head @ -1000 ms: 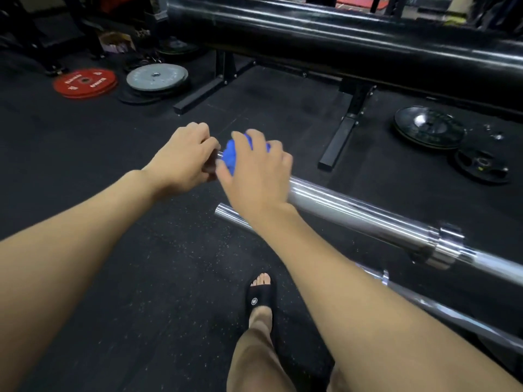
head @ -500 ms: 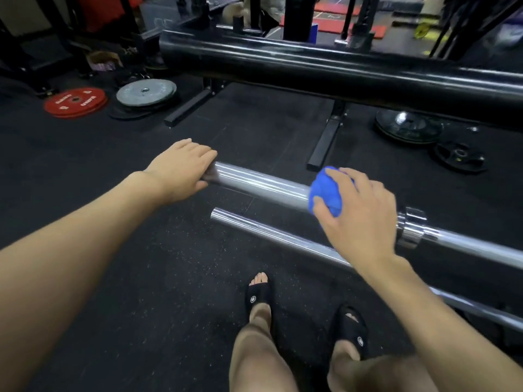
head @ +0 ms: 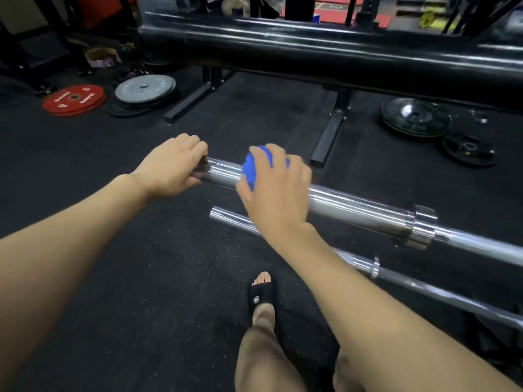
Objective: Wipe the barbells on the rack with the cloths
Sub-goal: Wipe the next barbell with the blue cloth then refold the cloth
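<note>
Blue cloth (head: pixel 252 171) under right hand (head: pixel 276 190)

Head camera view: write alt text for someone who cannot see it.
A person's right hand presses a blue cloth around the chrome sleeve of the upper barbell, while the left hand grips the sleeve's end. A second barbell lies just below, and weight plates rest on the black floor beyond.

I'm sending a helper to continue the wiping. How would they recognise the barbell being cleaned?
Below the thick black bar, two chrome barbells lie side by side. It is the upper barbell, its end held by the left hand, the right hand pressing a blue cloth on it.
</note>
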